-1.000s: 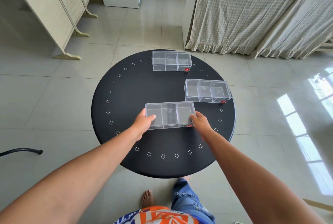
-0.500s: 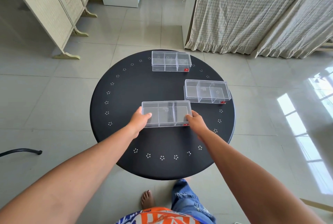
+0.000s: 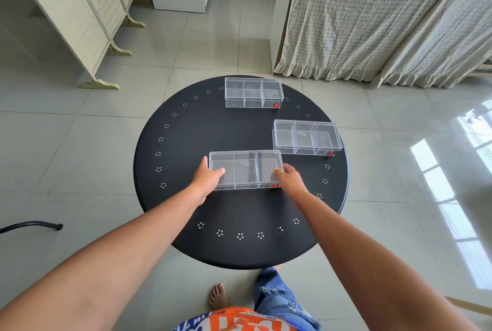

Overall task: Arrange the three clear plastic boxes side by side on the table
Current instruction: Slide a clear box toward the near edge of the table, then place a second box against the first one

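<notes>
now both hands' fingers (image 3: 218,171) grasp the near box (image 3: 246,169) by its ends.

A round black table (image 3: 186,131) with small white dot clusters ringing its edge stands on a pale tiled floor (image 3: 66,149). Three clear boxes sit on it, apart: the far box (image 3: 253,92) at the back, the right box (image 3: 306,137) near the right edge, the near box (image 3: 246,169) at centre.

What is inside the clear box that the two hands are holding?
The held clear box shows only two dividers making three compartments, all apparently empty. The left hand and right hand cover its near end corners.
</notes>
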